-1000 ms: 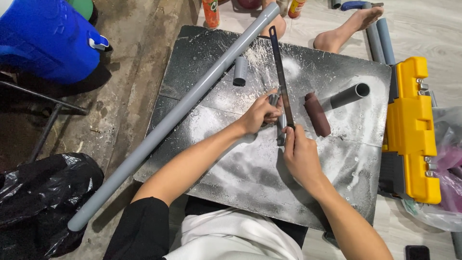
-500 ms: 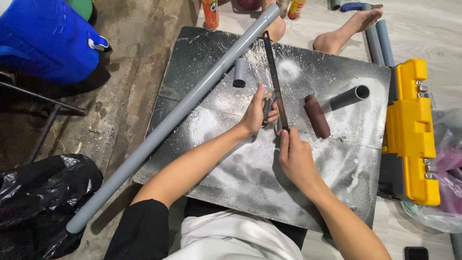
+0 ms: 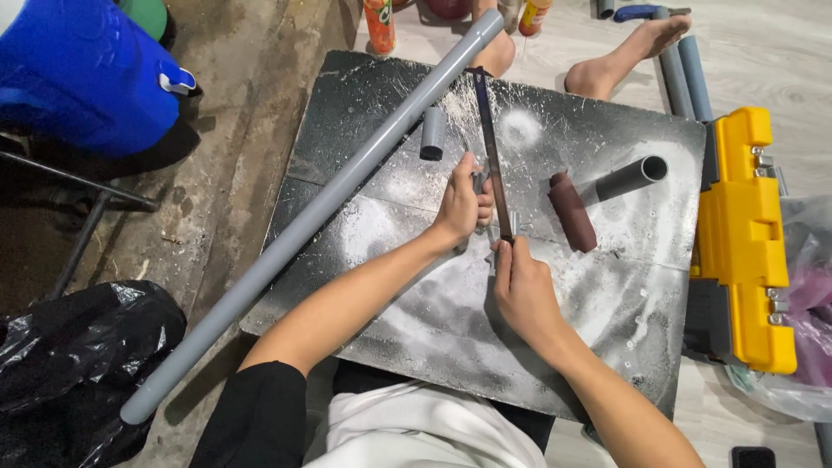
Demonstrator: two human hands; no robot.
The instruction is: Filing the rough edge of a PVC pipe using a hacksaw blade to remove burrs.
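Steel saw blade [image 3: 488,139] gripped by both hands [image 3: 494,251].

Blue cooler [image 3: 82,74] upper left; black bag [image 3: 74,368] lower left; yellow toolbox [image 3: 747,238] right; long grey pipe [image 3: 321,204] lying diagonal.

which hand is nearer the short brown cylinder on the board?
Right. The right hand sits just below-left of the short brown cylinder; the left hand is farther left, beyond the saw blade.
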